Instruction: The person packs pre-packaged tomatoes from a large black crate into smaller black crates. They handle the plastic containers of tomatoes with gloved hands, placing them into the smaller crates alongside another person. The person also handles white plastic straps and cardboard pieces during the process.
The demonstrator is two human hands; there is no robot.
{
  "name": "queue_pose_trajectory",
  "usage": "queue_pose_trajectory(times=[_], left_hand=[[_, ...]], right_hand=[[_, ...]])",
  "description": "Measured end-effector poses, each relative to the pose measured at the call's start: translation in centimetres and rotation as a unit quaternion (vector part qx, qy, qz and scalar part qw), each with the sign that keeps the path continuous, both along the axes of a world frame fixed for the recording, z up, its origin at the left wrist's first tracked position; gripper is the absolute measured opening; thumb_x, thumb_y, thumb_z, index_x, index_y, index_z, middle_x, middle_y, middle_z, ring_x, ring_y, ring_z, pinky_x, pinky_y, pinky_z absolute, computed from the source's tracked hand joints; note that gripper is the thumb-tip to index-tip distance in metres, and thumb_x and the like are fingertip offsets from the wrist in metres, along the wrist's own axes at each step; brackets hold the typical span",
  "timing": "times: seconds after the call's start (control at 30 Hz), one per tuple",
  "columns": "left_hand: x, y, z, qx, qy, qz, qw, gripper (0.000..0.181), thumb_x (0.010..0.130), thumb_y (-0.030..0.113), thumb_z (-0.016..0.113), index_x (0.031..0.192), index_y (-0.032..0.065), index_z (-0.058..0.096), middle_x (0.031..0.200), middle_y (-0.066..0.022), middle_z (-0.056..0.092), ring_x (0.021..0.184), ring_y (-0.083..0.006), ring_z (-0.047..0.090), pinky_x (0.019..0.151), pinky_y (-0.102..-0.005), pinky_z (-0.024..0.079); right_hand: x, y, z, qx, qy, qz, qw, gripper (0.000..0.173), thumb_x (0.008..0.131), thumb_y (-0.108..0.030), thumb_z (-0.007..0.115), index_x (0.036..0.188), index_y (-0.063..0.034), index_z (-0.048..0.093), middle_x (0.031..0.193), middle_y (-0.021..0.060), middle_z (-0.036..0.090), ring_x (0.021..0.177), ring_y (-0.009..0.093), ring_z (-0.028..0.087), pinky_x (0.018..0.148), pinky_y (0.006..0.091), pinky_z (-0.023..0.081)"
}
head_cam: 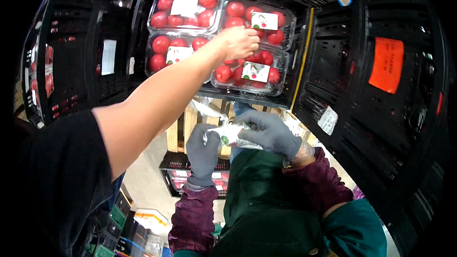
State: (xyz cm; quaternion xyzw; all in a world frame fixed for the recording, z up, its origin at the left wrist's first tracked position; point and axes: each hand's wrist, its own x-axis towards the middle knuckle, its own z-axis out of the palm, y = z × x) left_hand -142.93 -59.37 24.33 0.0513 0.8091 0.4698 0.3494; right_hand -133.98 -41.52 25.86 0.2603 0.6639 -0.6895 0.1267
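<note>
In front of my body, my left hand (202,155) and my right hand (274,132) wear grey gloves. Between them they hold a white strip of printed labels (230,136), with a green and red picture on it. My left thumb and fingers pinch one end, and my right fingers grip the other. Just beyond, a black plastic crate (246,99) holds several clear plastic clamshell boxes (225,85) of round red fruit, each bearing a white label. Another person's bare hand (240,43) is over the boxes on the right side of the crate.
The other person's forearm (157,114) crosses from the left. Tall black crates stand left (73,60) and right (342,75), the right one bearing an orange paper sheet (387,65). Wooden slats (190,128) show under my hands. A lower crate (167,175) holds more fruit boxes.
</note>
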Motion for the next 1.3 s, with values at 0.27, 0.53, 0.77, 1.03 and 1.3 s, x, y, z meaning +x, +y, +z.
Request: queue_pose_trajectory(times=[0.27, 0.53, 0.77, 1.03, 1.3], left_hand=[[2.4, 1.4, 1.1, -0.022, 0.256, -0.345, 0.903, 0.039, 0.073, 0.004, 0.061, 0.111, 0.0066, 0.055, 0.107, -0.0143, 0.058, 0.1, -0.0311, 0.055, 0.085, -0.0384, 0.044], [4.9, 1.0, 0.0, 0.046, 0.085, -0.298, 0.95, 0.036, 0.079, -0.004, 0.05, 0.112, 0.0043, 0.06, 0.101, -0.0181, 0.065, 0.092, -0.032, 0.064, 0.078, -0.0369, 0.051], [4.6, -1.9, -0.3, 0.001, 0.067, -0.214, 0.975, 0.027, 0.079, 0.0, 0.057, 0.104, 0.005, 0.063, 0.095, -0.0155, 0.066, 0.085, -0.0247, 0.065, 0.074, -0.0341, 0.05], [5.2, -2.6, -0.7, -0.059, 0.025, -0.263, 0.963, 0.014, 0.078, 0.002, 0.061, 0.092, 0.0019, 0.063, 0.092, -0.0111, 0.063, 0.087, -0.0219, 0.062, 0.079, -0.0312, 0.048], [5.2, -1.1, 0.3, -0.007, 0.058, -0.259, 0.964, 0.022, 0.083, 0.006, 0.053, 0.103, 0.0038, 0.061, 0.098, -0.0139, 0.064, 0.094, -0.0263, 0.062, 0.081, -0.0345, 0.048]], right_hand=[[5.9, -1.4, 0.9, 0.114, -0.019, -0.011, 0.993, 0.014, 0.082, -0.004, 0.062, 0.096, -0.0001, 0.063, 0.088, 0.0106, 0.065, 0.082, 0.019, 0.064, 0.074, 0.0284, 0.049], [7.6, 0.0, 2.1, 0.151, 0.046, -0.133, 0.978, 0.011, 0.086, -0.002, 0.058, 0.097, -0.0013, 0.059, 0.09, 0.0091, 0.062, 0.085, 0.015, 0.061, 0.075, 0.0287, 0.049], [7.7, 2.0, 0.5, 0.033, -0.014, -0.459, 0.888, 0.02, 0.089, -0.005, 0.056, 0.108, -0.0008, 0.051, 0.095, 0.0076, 0.058, 0.082, 0.011, 0.057, 0.073, 0.0252, 0.049], [7.6, 2.8, 0.0, 0.043, 0.01, -0.484, 0.874, 0.027, 0.087, -0.003, 0.057, 0.112, 0.0, 0.047, 0.098, 0.0099, 0.058, 0.085, 0.013, 0.059, 0.073, 0.0262, 0.05], [1.9, 7.0, -2.2, 0.072, 0.112, -0.638, 0.758, 0.033, 0.084, -0.005, 0.057, 0.114, 0.0, 0.044, 0.102, 0.0105, 0.056, 0.085, 0.016, 0.059, 0.074, 0.0282, 0.051]])
